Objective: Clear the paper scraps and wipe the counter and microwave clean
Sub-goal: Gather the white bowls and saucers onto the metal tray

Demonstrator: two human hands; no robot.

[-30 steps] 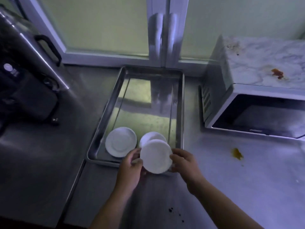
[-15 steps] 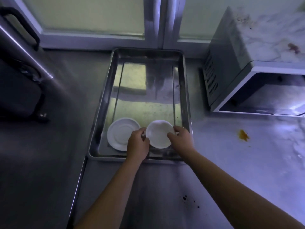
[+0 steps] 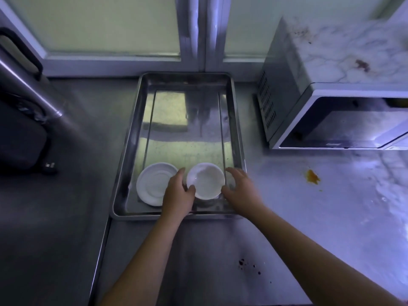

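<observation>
Whereas a second ago both hands carried the small round white bowl (image 3: pixel 205 181) over the near rim, it now sits inside the shiny rectangular steel tray (image 3: pixel 123 151), beside the flat white saucer (image 3: pixel 152 184). The right hand (image 3: pixel 240 191) has let go, fingers spread just off the bowl. The left hand (image 3: pixel 178 195) has its thumb on the rim; whether it pinches I cannot tell.

The dishes look set aside, and wiping is not begun. An orange splash (image 3: pixel 312 176) and dark specks (image 3: pixel 242 262) mark the grey steel counter (image 3: pixel 220 239), and a reddish smear (image 3: pixel 362 65) marks the marble-topped white microwave (image 3: pixel 344 89). No paper scraps or cloth show. Whatever lies under the bowl is hidden, and the microwave is cut off at right.
</observation>
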